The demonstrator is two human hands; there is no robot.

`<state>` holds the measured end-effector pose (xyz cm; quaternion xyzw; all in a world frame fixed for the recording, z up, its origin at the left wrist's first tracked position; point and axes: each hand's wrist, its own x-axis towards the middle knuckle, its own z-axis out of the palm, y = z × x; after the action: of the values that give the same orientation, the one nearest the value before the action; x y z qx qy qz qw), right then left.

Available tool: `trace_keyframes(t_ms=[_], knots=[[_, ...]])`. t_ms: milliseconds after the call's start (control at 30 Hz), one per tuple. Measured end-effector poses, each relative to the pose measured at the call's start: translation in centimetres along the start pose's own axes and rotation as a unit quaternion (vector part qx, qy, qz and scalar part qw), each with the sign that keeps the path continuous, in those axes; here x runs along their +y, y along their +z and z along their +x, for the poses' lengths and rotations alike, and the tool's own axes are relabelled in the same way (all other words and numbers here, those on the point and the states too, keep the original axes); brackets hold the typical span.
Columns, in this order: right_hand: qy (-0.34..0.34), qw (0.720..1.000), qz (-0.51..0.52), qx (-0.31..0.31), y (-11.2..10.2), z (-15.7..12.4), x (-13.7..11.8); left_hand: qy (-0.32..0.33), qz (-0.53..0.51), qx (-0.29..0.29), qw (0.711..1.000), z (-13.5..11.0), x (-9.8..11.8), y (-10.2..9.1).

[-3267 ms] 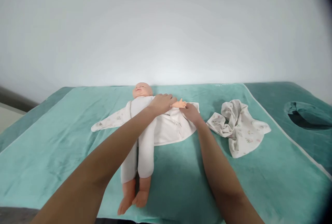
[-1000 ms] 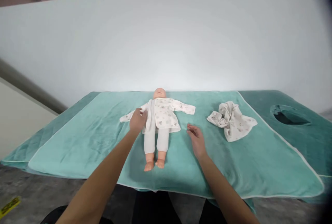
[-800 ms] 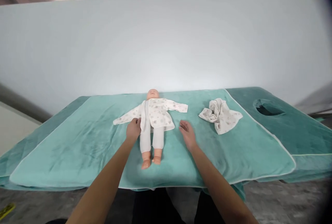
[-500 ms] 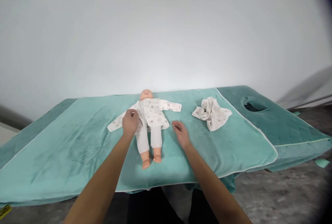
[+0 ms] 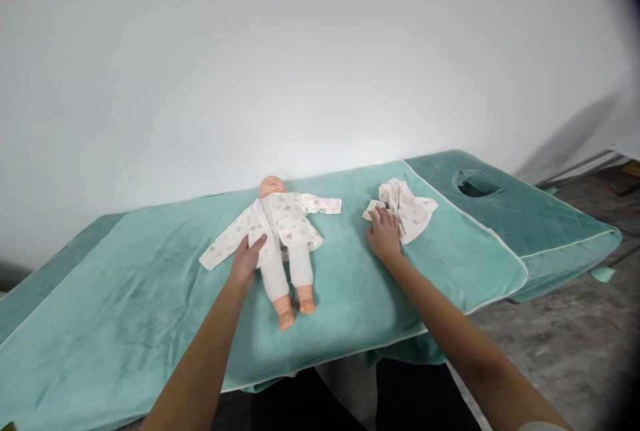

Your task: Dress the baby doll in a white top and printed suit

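A baby doll (image 5: 273,186) lies on its back in white trousers (image 5: 300,264) and a white printed baby jacket (image 5: 290,218), whose sleeves are spread to both sides. My left hand (image 5: 246,263) rests at the doll's hip by the jacket's lower edge, thumb apart from the fingers and over the cloth. To the right, a crumpled printed baby garment (image 5: 413,212) lies on the bed. My right hand (image 5: 385,236) touches its near left part, with the fingers stretched out over the fabric and the fingertips partly lost against it.
A green padded bed (image 5: 345,298) with a white-edged cover carries everything. Near its right end is a face hole (image 5: 475,184). Behind the bed rises a white wall (image 5: 300,84). Grey floor (image 5: 565,338) shows at the lower right.
My right hand has moved right, from beside the doll onto the crumpled garment. My left hand has slid down from the jacket's front to the doll's hip. The view has shifted slightly.
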<state>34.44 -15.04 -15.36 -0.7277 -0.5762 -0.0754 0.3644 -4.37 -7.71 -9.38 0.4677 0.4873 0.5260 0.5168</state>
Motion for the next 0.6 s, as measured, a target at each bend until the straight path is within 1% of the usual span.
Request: trace_keyframes(t_ms=[67,100,167,233,300,400,500,567,600], knots=[[0.022,0.999,-0.042,-0.002,-1.5,0.6,2.0,-0.001,-0.029,0.012,1.0,1.3,-0.4,1.1],[0.034,0.998,-0.051,-0.007,-2.1,0.7,2.6,-0.005,-0.043,0.017,0.999,2.0,-0.5,1.8],[0.055,0.997,-0.043,-0.023,-3.0,0.8,2.9,-0.013,-0.07,0.023,0.997,3.1,-0.6,3.0],[0.083,0.996,0.008,-0.029,-3.3,0.7,2.4,-0.018,-0.089,0.024,0.996,3.7,-0.6,3.7],[0.138,0.985,0.1,-0.012,-3.4,0.6,1.9,-0.022,-0.114,0.026,0.993,3.4,-0.7,3.9],[0.222,0.952,0.21,0.031,-3.8,0.4,1.8,-0.02,-0.177,0.037,0.983,1.9,-1.6,3.0],[0.269,0.918,0.28,0.075,-4.5,0.5,1.9,0.0,-0.238,0.058,0.97,0.5,-3.0,1.8],[0.292,0.881,0.356,0.106,-5.0,0.8,1.2,0.013,-0.258,0.071,0.963,-0.1,-3.7,1.3],[0.297,0.856,0.408,0.115,-5.2,1.0,0.5,0.018,-0.265,0.074,0.961,-0.2,-3.9,1.2]])
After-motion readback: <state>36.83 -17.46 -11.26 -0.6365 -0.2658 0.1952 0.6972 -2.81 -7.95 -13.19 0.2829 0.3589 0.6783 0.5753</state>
